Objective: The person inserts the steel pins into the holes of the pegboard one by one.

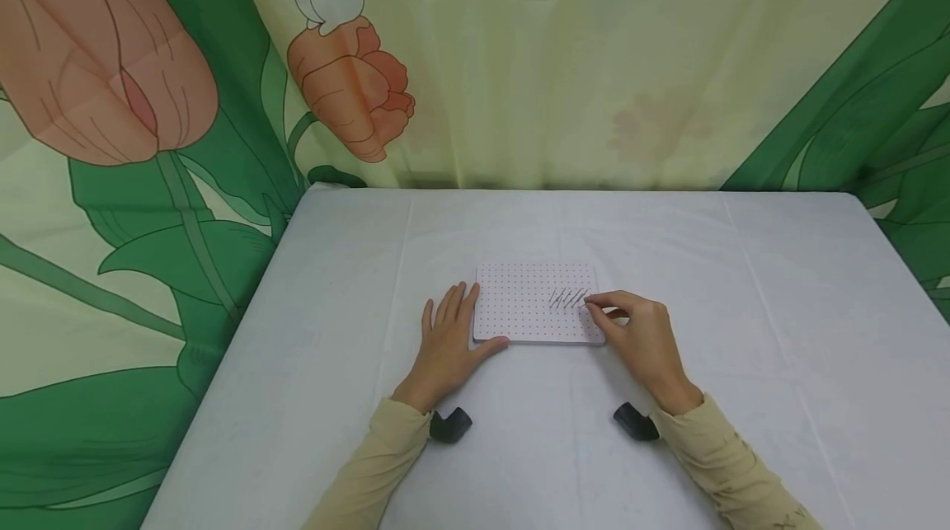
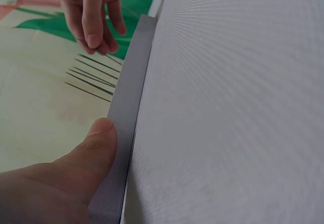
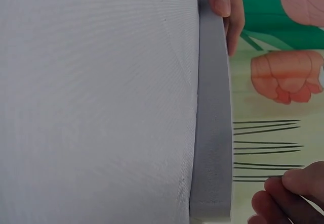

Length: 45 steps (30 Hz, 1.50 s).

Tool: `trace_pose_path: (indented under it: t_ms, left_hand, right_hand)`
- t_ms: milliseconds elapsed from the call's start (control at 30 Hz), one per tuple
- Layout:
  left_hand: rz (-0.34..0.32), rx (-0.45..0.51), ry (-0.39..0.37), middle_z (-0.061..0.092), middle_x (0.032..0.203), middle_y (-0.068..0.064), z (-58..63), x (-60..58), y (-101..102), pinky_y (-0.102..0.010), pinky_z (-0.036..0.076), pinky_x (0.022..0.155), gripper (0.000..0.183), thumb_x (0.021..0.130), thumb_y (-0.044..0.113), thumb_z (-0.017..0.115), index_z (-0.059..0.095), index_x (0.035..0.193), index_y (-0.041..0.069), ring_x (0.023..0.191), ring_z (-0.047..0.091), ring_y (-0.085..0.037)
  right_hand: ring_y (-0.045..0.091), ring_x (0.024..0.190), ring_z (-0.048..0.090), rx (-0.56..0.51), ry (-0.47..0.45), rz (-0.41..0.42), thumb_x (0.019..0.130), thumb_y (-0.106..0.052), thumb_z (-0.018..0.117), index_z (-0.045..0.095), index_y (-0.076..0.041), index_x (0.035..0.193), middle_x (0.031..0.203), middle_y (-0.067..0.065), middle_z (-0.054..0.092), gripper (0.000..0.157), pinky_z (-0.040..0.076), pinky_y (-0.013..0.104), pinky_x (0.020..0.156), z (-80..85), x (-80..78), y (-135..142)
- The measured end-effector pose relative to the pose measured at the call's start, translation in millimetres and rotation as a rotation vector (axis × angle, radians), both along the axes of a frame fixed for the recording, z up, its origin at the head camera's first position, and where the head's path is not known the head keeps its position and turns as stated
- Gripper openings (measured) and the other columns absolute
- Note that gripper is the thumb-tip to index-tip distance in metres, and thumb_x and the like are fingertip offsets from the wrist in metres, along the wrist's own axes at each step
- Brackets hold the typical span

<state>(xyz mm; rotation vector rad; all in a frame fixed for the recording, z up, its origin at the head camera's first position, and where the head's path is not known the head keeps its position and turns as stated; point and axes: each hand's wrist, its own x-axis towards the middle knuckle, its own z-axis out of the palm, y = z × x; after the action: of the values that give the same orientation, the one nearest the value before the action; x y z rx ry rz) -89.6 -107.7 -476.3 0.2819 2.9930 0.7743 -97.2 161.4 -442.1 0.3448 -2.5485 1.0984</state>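
A white pegboard [image 1: 519,311] with rows of small holes lies flat on the table. Several thin dark needles [image 1: 567,298] stand up from its right half, slightly tilted. My left hand [image 1: 449,340] rests at the board's left side, fingers spread along the edge and thumb against the front corner. At the right end of the needle row, my right hand [image 1: 644,336] pinches a needle [image 2: 114,59] between thumb and fingertips. Its lower end meets the board; whether it sits in a hole is hidden. In the right wrist view the upright needles [image 3: 268,144] rise from the board's grey side [image 3: 212,107].
A white cloth [image 1: 742,283] covers the table. Dark wrist cameras [image 1: 451,426] sit beside both cuffs. Behind the table's far edge hangs a curtain [image 1: 534,60] printed with flowers, leaves and a carrot.
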Motion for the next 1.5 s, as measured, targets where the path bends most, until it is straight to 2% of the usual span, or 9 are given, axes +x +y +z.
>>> trace_pose_path:
  t_ms: [267,567,867,1133,1500]
  left_hand:
    - [-0.003,0.003,0.009,0.023,0.164,-0.012,-1.2,0.2,0.7,-0.059,0.002,0.120,0.096,0.086,0.062,0.064,0.024,0.158,0.013,0.152,0.016,-0.029]
    - [-0.008,0.003,0.011,0.023,0.164,-0.012,-1.0,0.0,1.1,-0.059,0.002,0.120,0.096,0.087,0.062,0.064,0.024,0.158,0.013,0.152,0.016,-0.029]
    - [-0.004,-0.014,-0.016,0.022,0.164,-0.012,1.8,0.8,-2.0,-0.059,0.001,0.121,0.097,0.087,0.063,0.063,0.023,0.158,0.012,0.153,0.015,-0.028]
    - [-0.001,-0.006,-0.024,0.021,0.164,-0.012,3.2,2.7,-3.9,-0.059,0.001,0.120,0.096,0.087,0.062,0.064,0.023,0.158,0.012,0.153,0.015,-0.029]
    - [-0.003,-0.016,-0.039,0.020,0.165,-0.012,4.6,0.0,-3.2,-0.058,0.000,0.121,0.098,0.087,0.063,0.064,0.021,0.159,0.012,0.153,0.014,-0.028]
  right_hand:
    - [0.024,0.073,0.072,0.007,-0.012,0.003,0.082,0.005,0.075,0.078,-0.002,0.093,0.091,0.011,0.077,0.013,0.059,0.041,0.067,-2.5,-1.6,-0.2]
    - [0.019,0.069,0.069,0.037,-0.052,-0.017,0.083,0.000,0.076,0.078,-0.003,0.093,0.087,0.010,0.076,0.010,0.056,0.029,0.062,-3.0,-3.5,-2.4]
    - [0.018,0.067,0.068,0.043,-0.075,-0.016,0.084,-0.003,0.076,0.079,-0.003,0.094,0.087,0.009,0.076,0.010,0.054,0.026,0.061,-5.4,-4.3,-4.8]
    - [0.019,0.068,0.070,0.072,-0.081,-0.013,0.085,-0.004,0.076,0.078,-0.003,0.096,0.089,0.009,0.077,0.012,0.056,0.032,0.063,-5.5,-1.4,-5.3]
    - [0.020,0.075,0.071,0.058,-0.093,0.003,0.087,-0.008,0.073,0.075,-0.004,0.097,0.091,0.008,0.075,0.011,0.059,0.038,0.068,1.0,2.2,-3.3]
